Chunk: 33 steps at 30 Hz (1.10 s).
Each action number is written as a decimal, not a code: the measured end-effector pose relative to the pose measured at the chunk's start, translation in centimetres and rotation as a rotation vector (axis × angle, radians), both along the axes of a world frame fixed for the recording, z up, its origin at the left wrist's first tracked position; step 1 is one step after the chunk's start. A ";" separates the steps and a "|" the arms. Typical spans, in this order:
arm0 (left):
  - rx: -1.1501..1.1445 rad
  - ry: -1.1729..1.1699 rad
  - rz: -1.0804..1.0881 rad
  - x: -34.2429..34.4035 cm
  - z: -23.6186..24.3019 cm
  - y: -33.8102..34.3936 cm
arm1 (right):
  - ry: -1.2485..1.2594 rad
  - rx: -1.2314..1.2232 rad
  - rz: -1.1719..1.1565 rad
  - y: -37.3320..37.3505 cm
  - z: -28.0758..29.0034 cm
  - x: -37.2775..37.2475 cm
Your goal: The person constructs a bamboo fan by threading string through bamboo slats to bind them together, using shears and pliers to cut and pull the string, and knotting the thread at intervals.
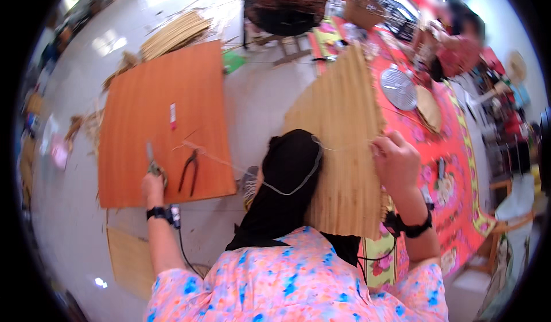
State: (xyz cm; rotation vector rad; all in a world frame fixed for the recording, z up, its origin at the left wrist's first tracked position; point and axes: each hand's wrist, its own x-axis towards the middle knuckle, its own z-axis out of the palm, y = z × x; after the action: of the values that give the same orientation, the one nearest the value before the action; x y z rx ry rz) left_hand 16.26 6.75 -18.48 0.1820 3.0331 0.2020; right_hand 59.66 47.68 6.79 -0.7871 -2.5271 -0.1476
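My left hand [154, 184] grips scissors [153, 164] by their handles over an orange board [132, 112]. Pliers [189, 173] lie to the right of the scissors, and a small white-and-red item [173, 115] lies higher up on the board. My right hand [396, 161] is closed in a pinch on a thin pale cord [284, 192] at the right edge of a bamboo-slat panel [344, 196], which lies beside and partly behind my raised knee [287, 167]. The cord loops over the knee to the board.
A co-worker [456, 52] sits at upper right near a red floral mat [442, 150] holding a round metal grille [398, 88]. A stack of slats [172, 32] lies behind the board. A dark textured object [284, 4] stands ahead; a pale board [126, 253] lies at lower left.
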 end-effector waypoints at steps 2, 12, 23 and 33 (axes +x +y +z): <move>0.030 -0.047 -0.008 -0.6 0.8 0.8 | 0.026 -0.013 0.002 0.1 -0.1 -0.2; 1.825 -0.805 -0.145 5.0 9.3 10.3 | 0.024 -0.064 -0.032 0.2 -0.1 0.4; 1.230 -1.564 -1.011 22.5 16.9 21.9 | -0.021 -0.144 -0.091 0.0 0.4 0.1; 1.087 -1.909 -1.088 28.3 14.1 23.7 | 0.024 -0.161 -0.106 0.5 -0.1 0.1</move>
State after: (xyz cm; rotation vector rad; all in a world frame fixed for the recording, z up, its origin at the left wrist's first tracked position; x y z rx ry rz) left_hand 44.57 30.44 -4.38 0.8909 0.5438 1.0088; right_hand 59.78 48.23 6.69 -0.9798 -2.4984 0.0306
